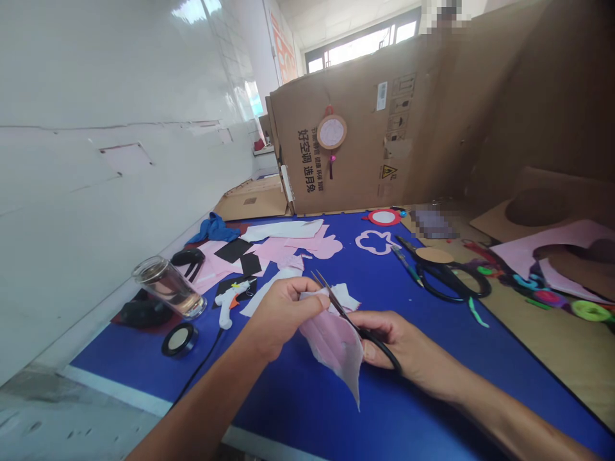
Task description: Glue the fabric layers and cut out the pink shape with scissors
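My left hand (pixel 293 314) pinches a thin, pale pink and white sheet (pixel 334 342) that looks like fabric or soft paper, and its pointed lower end hangs down. In my right hand (pixel 394 342) are scissors with black handles (pixel 384 352). Their slim blades (pixel 331 291) point up and left, slightly parted, against the sheet's upper edge near my left fingertips. Just behind lies a white scrap (pixel 346 298) on the blue table mat (pixel 307 403). The exact spot where blades and sheet meet is partly hidden by my fingers.
Left are a glue gun (pixel 228 301), a glass of liquid (pixel 170 288) and a round black-rimmed item (pixel 180 339). Pink and black pieces (pixel 233 250) lie behind. Larger scissors (pixel 446 275) and a cutter (pixel 406 262) lie right. A cardboard panel (pixel 355 173) stands at the back.
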Demonstrator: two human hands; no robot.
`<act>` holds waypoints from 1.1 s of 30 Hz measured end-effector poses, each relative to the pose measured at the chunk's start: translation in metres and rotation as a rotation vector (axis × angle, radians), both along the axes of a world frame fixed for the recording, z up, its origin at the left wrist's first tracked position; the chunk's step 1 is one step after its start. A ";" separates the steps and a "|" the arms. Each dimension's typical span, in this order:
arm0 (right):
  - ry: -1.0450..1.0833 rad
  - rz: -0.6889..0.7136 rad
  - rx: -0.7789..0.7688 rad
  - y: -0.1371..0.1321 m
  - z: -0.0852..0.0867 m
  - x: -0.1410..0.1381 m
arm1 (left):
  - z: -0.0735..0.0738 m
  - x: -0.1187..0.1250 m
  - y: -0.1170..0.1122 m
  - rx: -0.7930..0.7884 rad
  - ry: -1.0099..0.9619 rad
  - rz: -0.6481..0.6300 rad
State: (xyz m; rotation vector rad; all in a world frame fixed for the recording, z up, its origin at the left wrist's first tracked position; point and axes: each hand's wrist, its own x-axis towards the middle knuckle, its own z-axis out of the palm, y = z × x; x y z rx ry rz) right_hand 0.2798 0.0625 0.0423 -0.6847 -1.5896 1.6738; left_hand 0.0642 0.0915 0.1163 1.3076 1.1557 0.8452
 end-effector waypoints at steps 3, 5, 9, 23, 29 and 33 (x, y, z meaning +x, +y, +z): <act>0.019 -0.002 -0.015 0.000 -0.001 -0.001 | 0.000 0.001 0.000 0.003 -0.020 0.002; 0.027 -0.003 -0.015 0.000 -0.002 -0.001 | 0.000 0.002 -0.001 -0.004 -0.022 0.007; 0.036 -0.004 -0.006 0.000 -0.002 -0.001 | 0.001 0.003 -0.001 -0.005 -0.008 0.020; 0.002 -0.009 0.005 0.000 0.001 0.000 | 0.007 -0.004 0.004 0.051 0.122 -0.033; -0.015 -0.015 0.024 0.001 0.001 0.001 | 0.006 -0.005 0.005 0.042 0.125 -0.056; -0.005 0.000 0.036 0.001 0.001 0.002 | 0.007 -0.006 0.006 0.052 0.106 -0.061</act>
